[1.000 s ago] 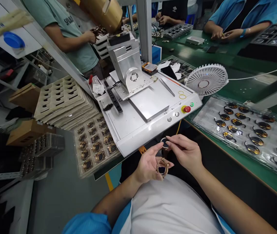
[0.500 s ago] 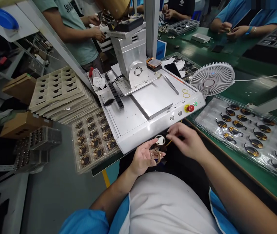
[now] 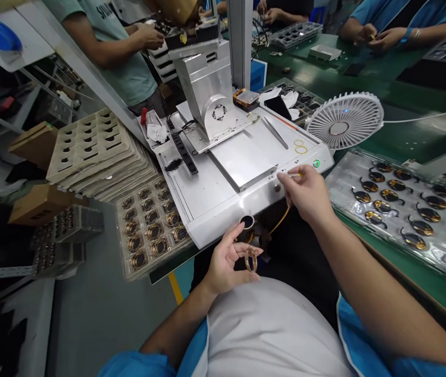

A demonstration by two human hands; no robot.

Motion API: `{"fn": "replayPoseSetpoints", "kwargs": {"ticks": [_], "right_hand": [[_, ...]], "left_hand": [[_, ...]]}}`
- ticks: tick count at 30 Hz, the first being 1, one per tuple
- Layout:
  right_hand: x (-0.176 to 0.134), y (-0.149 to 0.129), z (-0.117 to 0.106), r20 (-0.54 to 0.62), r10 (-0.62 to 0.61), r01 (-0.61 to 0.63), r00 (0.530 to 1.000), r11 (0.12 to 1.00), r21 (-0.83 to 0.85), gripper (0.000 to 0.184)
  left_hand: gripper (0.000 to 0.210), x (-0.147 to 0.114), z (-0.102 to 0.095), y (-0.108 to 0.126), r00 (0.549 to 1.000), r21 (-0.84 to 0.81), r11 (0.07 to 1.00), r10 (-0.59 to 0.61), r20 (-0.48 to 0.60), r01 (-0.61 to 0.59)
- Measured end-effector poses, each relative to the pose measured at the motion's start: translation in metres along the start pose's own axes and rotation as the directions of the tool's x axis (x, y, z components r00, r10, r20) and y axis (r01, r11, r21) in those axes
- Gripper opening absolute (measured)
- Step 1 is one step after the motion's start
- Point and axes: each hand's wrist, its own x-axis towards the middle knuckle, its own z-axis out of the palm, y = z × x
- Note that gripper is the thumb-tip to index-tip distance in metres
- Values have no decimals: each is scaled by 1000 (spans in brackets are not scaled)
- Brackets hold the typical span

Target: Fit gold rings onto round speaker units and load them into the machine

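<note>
My left hand [image 3: 226, 259] is in front of the white machine's near edge, low in the view. Its fingers close around a gold ring-shaped watch case [image 3: 251, 261]. At its raised fingertip is a round dark disc [image 3: 247, 222] with a pale rim. My right hand [image 3: 305, 191] is over the machine's front panel, thumb and fingers pinched together. Whatever is between those fingertips, if anything, is too small to make out. It covers the red button, while the green-lit button [image 3: 316, 163] shows beside it.
Tweezers [image 3: 276, 133] and two thin yellow rings [image 3: 300, 149] lie on the machine [image 3: 203, 222]. To the left is a tray of gold watch cases [image 3: 153, 230]. A white fan [image 3: 343, 123] and a tray of dark round parts [image 3: 411, 209] stand right. Other people work behind.
My right hand has moved up and away from my left hand, onto the front panel. The disc at my left fingertip now shows a dark face instead of a white one.
</note>
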Motion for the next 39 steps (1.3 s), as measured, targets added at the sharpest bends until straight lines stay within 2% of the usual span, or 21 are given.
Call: {"fn": "replayPoseSetpoints", "kwargs": {"ticks": [2,4,5,7,9,11,14,17,21,26,28,30,32,35,37,39], "right_hand": [[-35,13,0,150,34,-37,988,999,19,44],[-67,23,4,286,99,-122,953,991,62,48],[-79,26,7,318,120,-157,941,983,96,51],[-93,29,13,296,138,-194,945,967,167,54],[-95,30,13,257,155,-213,954,953,214,50],[-90,28,9,249,164,-230,954,938,261,45],[-83,26,-3,288,173,-260,942,920,294,43],[-83,24,-10,340,201,-289,919,929,232,42],[-85,25,-9,339,236,-315,910,929,197,45],[-82,28,-9,397,250,-346,883,919,190,49],[-82,30,-9,402,241,-341,883,918,201,49],[-83,31,-9,384,236,-333,893,919,209,47],[-84,31,-9,361,248,-340,899,916,215,45],[-84,29,-10,384,287,-389,878,895,219,44],[-85,25,-10,435,324,-446,840,869,214,44],[-89,19,-7,491,371,-521,788,827,211,44]], "left_hand": [[116,1,3,-5,995,178,979,96,7,-95],[119,6,7,-8,984,367,914,153,88,-175],[120,9,9,-9,977,459,864,154,148,-206],[120,16,13,-9,960,604,756,112,258,-251],[116,21,16,-8,947,657,706,59,317,-264],[110,23,18,-7,945,580,774,71,319,-254],[104,23,17,-6,963,323,923,141,229,-211],[101,22,15,-6,976,198,965,137,171,-170],[101,21,10,-8,962,275,938,150,230,-212],[98,20,5,-11,930,475,834,117,348,-282],[101,20,4,-12,925,481,827,114,362,-291],[105,19,3,-12,925,407,868,137,355,-285],[106,19,3,-12,941,281,927,162,296,-248],[82,20,3,-9,980,59,985,157,121,-165],[64,22,3,-9,992,-67,990,123,6,-122],[59,23,3,-10,994,-141,986,81,-79,-91]]}}
